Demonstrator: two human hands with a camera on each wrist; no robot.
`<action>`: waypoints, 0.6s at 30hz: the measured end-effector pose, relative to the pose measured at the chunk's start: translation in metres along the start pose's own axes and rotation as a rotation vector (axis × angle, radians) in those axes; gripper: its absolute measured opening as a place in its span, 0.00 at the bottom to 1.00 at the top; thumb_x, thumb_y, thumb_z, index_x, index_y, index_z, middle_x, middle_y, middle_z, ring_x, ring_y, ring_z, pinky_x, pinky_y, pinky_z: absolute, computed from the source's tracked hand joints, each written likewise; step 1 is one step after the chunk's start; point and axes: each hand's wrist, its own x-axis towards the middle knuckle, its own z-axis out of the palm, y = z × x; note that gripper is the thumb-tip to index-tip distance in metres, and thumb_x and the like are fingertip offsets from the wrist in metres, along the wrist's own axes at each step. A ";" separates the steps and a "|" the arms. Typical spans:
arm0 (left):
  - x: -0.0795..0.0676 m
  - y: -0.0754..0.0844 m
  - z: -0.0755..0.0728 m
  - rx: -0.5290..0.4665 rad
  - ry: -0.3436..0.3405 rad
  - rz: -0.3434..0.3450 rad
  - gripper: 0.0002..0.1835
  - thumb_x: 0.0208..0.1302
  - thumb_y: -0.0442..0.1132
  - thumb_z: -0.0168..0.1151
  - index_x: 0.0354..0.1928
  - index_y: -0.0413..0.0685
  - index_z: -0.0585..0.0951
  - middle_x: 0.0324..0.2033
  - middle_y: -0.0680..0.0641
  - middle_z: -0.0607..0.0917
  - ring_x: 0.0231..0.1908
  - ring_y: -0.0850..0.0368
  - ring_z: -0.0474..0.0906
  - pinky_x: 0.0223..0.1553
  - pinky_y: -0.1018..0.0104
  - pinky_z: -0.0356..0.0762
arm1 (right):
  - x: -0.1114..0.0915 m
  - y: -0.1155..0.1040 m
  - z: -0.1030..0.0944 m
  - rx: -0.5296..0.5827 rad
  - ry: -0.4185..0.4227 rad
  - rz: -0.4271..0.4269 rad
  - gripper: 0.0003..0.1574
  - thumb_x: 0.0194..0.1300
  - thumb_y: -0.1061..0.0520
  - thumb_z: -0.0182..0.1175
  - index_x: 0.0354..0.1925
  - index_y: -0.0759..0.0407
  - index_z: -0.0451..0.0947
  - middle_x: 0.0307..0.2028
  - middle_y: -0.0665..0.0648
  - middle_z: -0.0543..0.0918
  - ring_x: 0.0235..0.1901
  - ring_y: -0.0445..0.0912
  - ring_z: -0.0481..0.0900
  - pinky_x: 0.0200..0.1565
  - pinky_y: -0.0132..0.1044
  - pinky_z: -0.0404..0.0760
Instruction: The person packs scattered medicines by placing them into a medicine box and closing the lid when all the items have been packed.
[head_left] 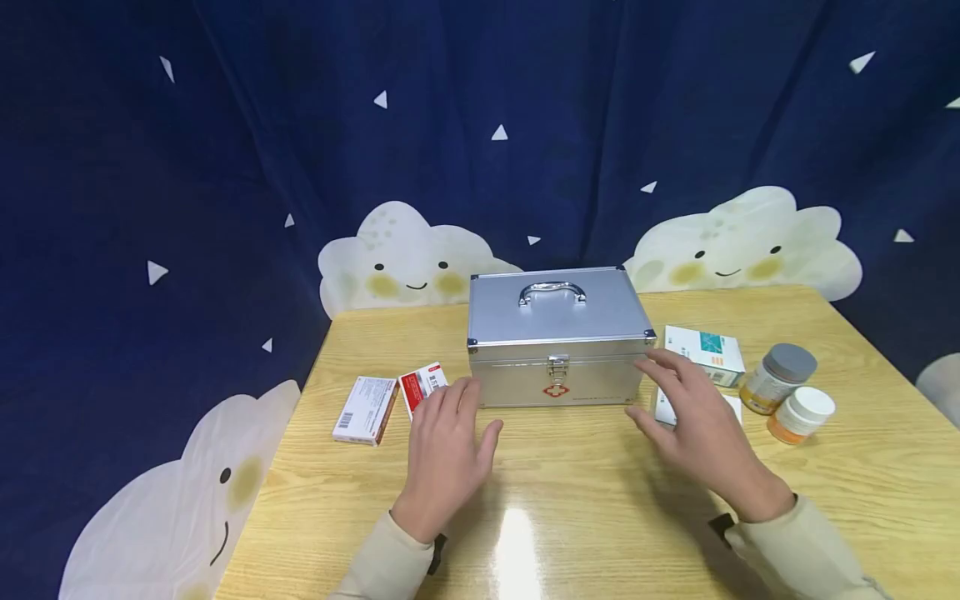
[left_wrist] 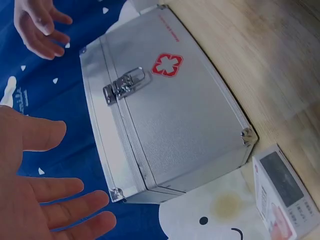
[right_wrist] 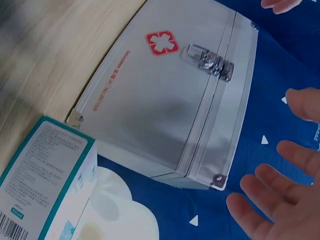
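A silver metal first-aid case (head_left: 555,367) with a red cross stands on the table, lid down. Its carrying handle (head_left: 552,288) is on top, and a metal latch (left_wrist: 123,86) joins lid and body at the front. My left hand (head_left: 446,454) hovers before the case's left front corner, fingers spread and holding nothing. On the other side, my right hand (head_left: 701,429) is held near the right front corner, fingers loosely extended, nothing in them. Both wrist views show bare palms facing the case.
Left of the case lie a white medicine box (head_left: 365,410) and a red-and-white box (head_left: 422,385), partly behind my left hand. On the right are a white-and-teal box (head_left: 703,354), another white box (head_left: 734,406) partly covered by my hand, a grey-capped bottle (head_left: 777,379) and a white-capped bottle (head_left: 801,414).
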 end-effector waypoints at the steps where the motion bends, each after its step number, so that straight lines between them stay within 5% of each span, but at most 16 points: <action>1: 0.000 -0.002 0.000 -0.004 -0.001 -0.005 0.29 0.56 0.50 0.72 0.56 0.42 0.80 0.52 0.43 0.85 0.52 0.44 0.80 0.53 0.50 0.77 | 0.000 0.001 0.000 0.007 0.010 0.006 0.40 0.47 0.61 0.75 0.59 0.65 0.75 0.61 0.68 0.75 0.58 0.64 0.73 0.52 0.60 0.75; 9: 0.002 -0.018 0.006 -0.028 -0.024 -0.073 0.29 0.57 0.48 0.71 0.57 0.40 0.80 0.52 0.41 0.85 0.51 0.43 0.81 0.51 0.48 0.79 | 0.007 0.016 0.006 0.088 0.063 0.091 0.38 0.50 0.63 0.72 0.60 0.68 0.73 0.60 0.71 0.73 0.58 0.66 0.72 0.54 0.61 0.71; 14: 0.012 -0.030 0.009 -0.084 -0.063 -0.123 0.28 0.60 0.47 0.68 0.59 0.39 0.79 0.55 0.41 0.84 0.53 0.42 0.80 0.52 0.48 0.79 | 0.012 0.028 0.008 0.119 0.093 0.176 0.40 0.53 0.65 0.71 0.63 0.69 0.69 0.60 0.71 0.73 0.54 0.62 0.75 0.47 0.49 0.76; 18: 0.019 -0.035 0.013 -0.158 -0.098 -0.162 0.27 0.62 0.46 0.65 0.60 0.40 0.79 0.56 0.40 0.83 0.55 0.41 0.80 0.54 0.48 0.79 | 0.013 0.034 0.007 0.157 0.066 0.255 0.41 0.57 0.64 0.68 0.66 0.69 0.65 0.61 0.73 0.71 0.53 0.64 0.75 0.45 0.55 0.79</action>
